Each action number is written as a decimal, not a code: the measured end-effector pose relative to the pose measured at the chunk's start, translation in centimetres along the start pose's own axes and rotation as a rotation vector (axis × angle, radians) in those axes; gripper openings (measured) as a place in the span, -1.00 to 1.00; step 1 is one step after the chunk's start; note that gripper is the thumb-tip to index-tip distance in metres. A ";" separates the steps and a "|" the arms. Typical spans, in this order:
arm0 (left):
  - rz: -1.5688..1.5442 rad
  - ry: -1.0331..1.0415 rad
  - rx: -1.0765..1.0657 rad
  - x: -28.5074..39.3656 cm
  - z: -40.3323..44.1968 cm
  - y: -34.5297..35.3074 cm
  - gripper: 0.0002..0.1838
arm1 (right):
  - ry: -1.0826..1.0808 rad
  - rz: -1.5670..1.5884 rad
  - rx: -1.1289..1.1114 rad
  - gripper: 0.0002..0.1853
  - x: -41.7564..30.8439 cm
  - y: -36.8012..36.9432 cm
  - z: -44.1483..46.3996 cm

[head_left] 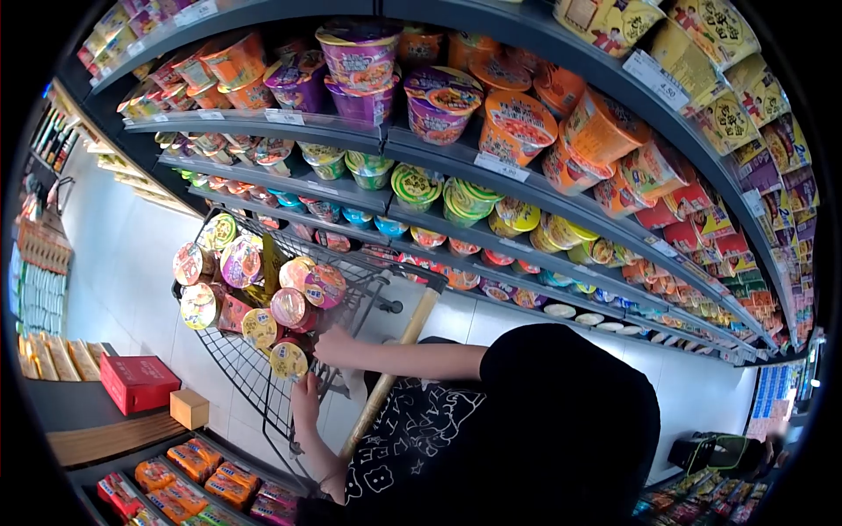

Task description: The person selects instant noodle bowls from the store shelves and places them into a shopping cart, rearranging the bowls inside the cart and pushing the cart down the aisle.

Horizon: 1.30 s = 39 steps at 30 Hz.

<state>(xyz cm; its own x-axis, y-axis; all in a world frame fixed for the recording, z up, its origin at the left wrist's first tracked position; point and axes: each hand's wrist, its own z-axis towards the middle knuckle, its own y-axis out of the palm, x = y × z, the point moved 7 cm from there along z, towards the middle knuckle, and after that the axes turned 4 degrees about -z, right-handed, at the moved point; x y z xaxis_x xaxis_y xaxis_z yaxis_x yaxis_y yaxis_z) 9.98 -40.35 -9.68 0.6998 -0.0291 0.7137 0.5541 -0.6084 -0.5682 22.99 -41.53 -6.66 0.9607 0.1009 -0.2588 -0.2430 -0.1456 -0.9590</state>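
Note:
A black wire shopping cart point(254, 394) holds several instant noodle cups, some with their lids facing up. At its near end is a noodle cup with a yellow lid point(288, 361). My left hand point(305, 401) is closed at this cup's lower edge, with the fingertips partly hidden. Just above it, my right hand point(331, 347) is curled beside the same cup and a dark red cup; what it grips, if anything, is hidden. Close by are a cup with a pale yellow lid point(260, 328), a pink-lidded cup point(289, 307) and a purple-lidded cup point(324, 286).
Long shelves point(342, 131) stacked with noodle cups run beside the cart. The cart's handle bar point(395, 368) crosses before my torso. A red box point(139, 383) and a small brown box point(189, 408) stand on the opposite side, near packaged noodles point(195, 458). Another cart point(715, 453) is behind me.

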 end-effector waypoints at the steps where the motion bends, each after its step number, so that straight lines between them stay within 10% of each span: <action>1: 0.070 -0.022 -0.004 1.4 -0.6 -0.1 -0.64 | -0.031 -0.065 0.031 -0.87 0.0 0.6 0.0; 34: 0.051 -0.003 0.011 2.8 -1.8 0.2 -0.64 | -0.006 -0.022 -0.084 -0.95 0.7 2.2 -0.5; 39: 0.037 -0.019 0.028 2.5 -1.7 0.0 -0.63 | -0.039 -0.004 -0.032 -0.72 0.5 1.6 -0.5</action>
<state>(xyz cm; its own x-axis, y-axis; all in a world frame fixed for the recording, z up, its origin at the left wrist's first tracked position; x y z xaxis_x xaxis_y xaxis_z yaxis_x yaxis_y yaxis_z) 11.00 -41.72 -7.20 0.7286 -0.0359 0.6840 0.5399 -0.5845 -0.6058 23.20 -42.18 -8.25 0.9554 0.1396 -0.2601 -0.2344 -0.1767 -0.9559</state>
